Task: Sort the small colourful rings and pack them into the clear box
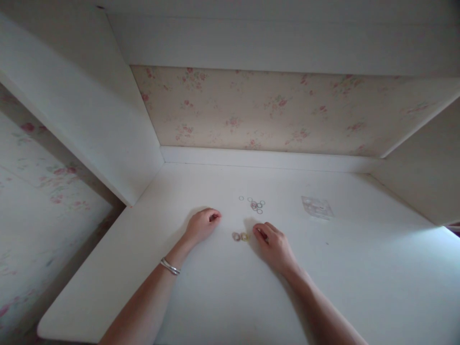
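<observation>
Right hand (275,244) fingertips pinched beside two small rings (240,236); contents unclear. Left hand (201,224) curled, apparently empty. Advise light pinch, lifting one ring singly.

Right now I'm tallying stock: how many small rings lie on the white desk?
About 9, though they are tiny and overlap. Two rings lie between the left hand and right hand; roughly seven more form a loose cluster farther back. Fingers may hide others.
</observation>
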The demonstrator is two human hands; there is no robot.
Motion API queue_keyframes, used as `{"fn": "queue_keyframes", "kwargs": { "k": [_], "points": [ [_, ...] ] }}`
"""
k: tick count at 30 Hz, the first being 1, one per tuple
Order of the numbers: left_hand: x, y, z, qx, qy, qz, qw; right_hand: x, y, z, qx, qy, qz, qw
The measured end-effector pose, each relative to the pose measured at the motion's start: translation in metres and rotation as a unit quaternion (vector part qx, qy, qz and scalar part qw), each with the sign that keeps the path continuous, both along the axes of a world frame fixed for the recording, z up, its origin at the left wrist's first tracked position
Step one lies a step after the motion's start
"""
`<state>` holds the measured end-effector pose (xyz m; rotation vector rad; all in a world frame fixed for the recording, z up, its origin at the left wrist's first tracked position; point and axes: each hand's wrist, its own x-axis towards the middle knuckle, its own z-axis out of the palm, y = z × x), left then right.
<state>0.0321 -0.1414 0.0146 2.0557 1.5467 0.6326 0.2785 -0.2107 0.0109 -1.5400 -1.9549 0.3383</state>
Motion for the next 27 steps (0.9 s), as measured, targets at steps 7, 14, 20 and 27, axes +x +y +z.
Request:
{"fn": "queue_keyframes", "kwargs": {
  "k": [7, 14, 20, 27],
  "points": [
    [0.0, -0.001, 0.0, 0.009, -0.002, 0.001, 1.0, 0.023, 0.038, 0.007, -0.027, -0.025, -0.083, 0.996],
    [0.0, -0.002, -0.001, 0.008, -0.011, 0.001, 1.0, 0.026, 0.076, 0.023, -0.061, -0.147, -0.072, 0.985],
    [0.0, -0.002, -0.001, 0.015, -0.009, 0.0, 1.0, 0.017, 0.08, 0.021, -0.105, -0.194, -0.055, 0.974],
    [0.001, -0.004, 0.002, 0.018, -0.006, -0.001, 1.0, 0.019, 0.086, 0.013, -0.089, -0.158, -0.053, 0.982]
  ]
}}
